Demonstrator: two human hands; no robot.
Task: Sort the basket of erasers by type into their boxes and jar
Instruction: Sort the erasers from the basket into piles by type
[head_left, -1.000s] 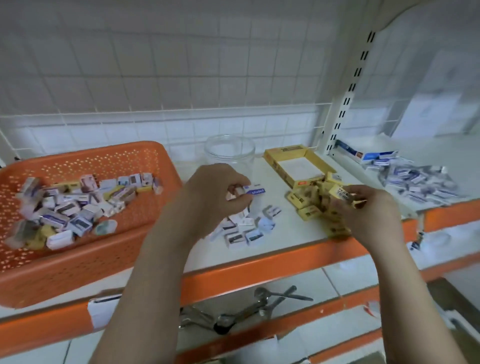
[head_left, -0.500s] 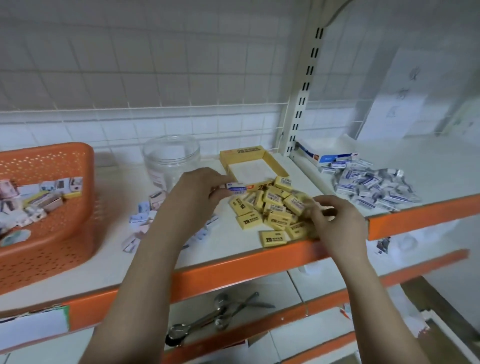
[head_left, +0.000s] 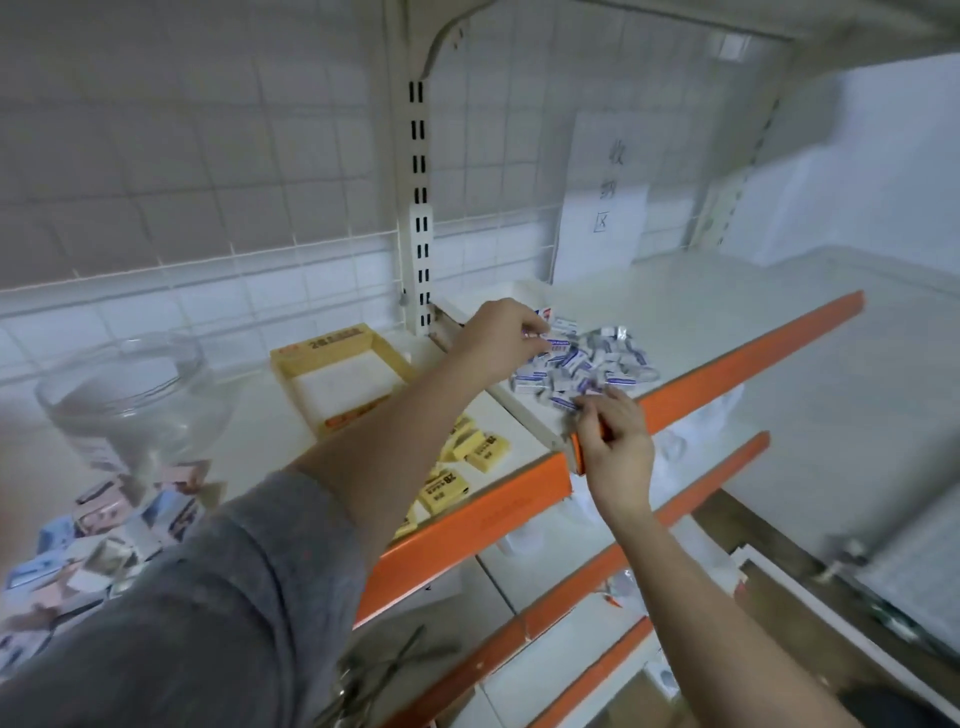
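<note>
Left hand (head_left: 506, 332) reaching across to right-hand shelf (head_left: 727, 312), fingertips pinching one white-and-blue eraser (head_left: 558, 343) above pile of white-and-blue erasers (head_left: 587, 364). Right hand (head_left: 615, 441) at near edge of same pile, fingers curled; whether gripping an eraser cannot be told. Open yellow box (head_left: 332, 364) and glass jar (head_left: 130, 395) on left shelf, well apart from pile. Yellow erasers (head_left: 470, 452) near orange shelf edge (head_left: 467, 519). Mixed pink and blue erasers (head_left: 104, 530) beside jar.

Jar (head_left: 132, 395) left of box (head_left: 337, 376)
</note>
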